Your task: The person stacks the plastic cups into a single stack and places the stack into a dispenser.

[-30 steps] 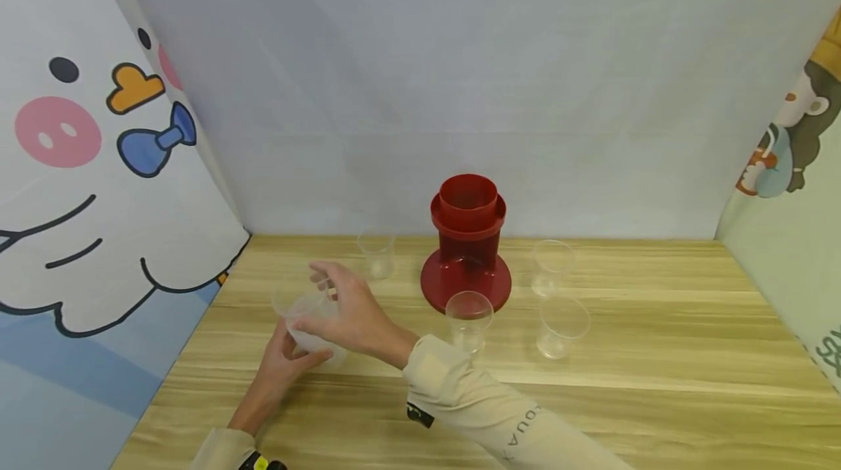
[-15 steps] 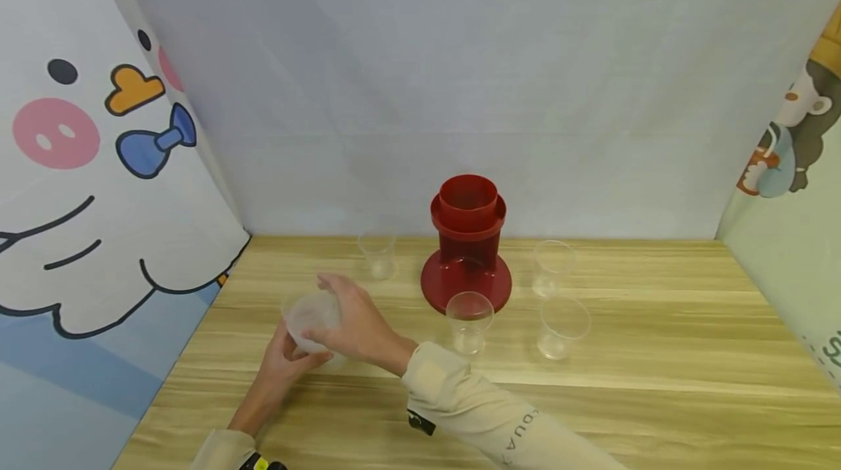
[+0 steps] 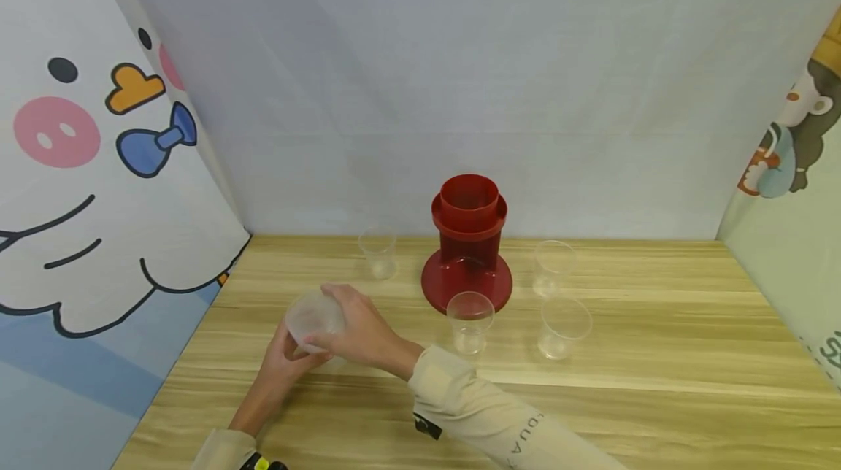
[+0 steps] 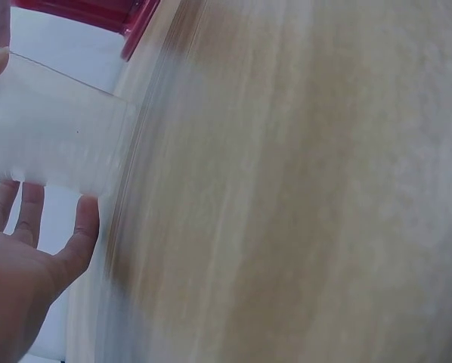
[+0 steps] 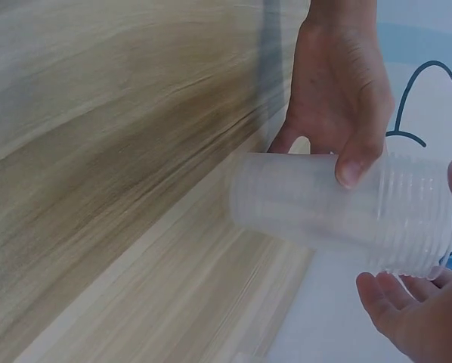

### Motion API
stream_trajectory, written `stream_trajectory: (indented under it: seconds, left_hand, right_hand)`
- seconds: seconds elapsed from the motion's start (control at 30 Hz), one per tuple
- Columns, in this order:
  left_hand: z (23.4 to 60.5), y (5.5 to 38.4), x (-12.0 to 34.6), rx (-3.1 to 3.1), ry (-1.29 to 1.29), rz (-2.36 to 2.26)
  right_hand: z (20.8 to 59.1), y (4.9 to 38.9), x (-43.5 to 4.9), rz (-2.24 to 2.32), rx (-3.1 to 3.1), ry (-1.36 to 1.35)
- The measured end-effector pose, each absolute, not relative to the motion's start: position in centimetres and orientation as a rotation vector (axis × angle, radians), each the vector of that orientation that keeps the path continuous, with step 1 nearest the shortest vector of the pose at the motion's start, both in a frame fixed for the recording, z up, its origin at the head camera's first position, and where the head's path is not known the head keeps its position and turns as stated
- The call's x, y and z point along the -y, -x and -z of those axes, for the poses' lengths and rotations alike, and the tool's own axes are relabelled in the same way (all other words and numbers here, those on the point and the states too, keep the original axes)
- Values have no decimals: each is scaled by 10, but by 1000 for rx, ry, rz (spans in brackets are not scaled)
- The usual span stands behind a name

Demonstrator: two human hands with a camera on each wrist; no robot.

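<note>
A stack of clear plastic cups (image 3: 314,318) stands at the left of the table, rims up and nested in one another. My left hand (image 3: 279,368) grips its lower side, with thumb and fingers on either side of the cups. Around the upper rims curve the thumb and fingers of my right hand (image 3: 358,328). From the right wrist, the cup stack (image 5: 309,200) shows ridged rims close together at the right hand's end. The left wrist view has the left hand (image 4: 29,272) touching the stack's side; its contents are blurred.
A red plastic stand with a round base (image 3: 468,276) and an open tube on top stands at the back middle. Single clear cups are set around it: one cup (image 3: 379,255) behind left, one cup (image 3: 470,324) in front, and two cups (image 3: 563,328) to the right.
My right hand has come down and slightly right; the cup rim that stood above the stack is now lowered into it. My left hand has stayed in place.
</note>
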State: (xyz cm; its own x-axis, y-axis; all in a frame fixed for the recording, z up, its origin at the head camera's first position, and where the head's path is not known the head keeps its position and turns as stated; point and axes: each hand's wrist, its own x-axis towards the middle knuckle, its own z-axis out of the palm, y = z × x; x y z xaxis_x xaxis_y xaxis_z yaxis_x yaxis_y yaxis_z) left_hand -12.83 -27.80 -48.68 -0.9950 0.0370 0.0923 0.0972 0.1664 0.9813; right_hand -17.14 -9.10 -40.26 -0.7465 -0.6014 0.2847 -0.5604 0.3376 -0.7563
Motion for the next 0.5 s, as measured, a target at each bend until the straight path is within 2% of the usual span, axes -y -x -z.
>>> stream_trajectory:
  seconds: [0.5]
  left_hand:
    - [486,129,276,2356,116,1998]
  right_hand:
    - [395,169,81,1361,-2563,1160]
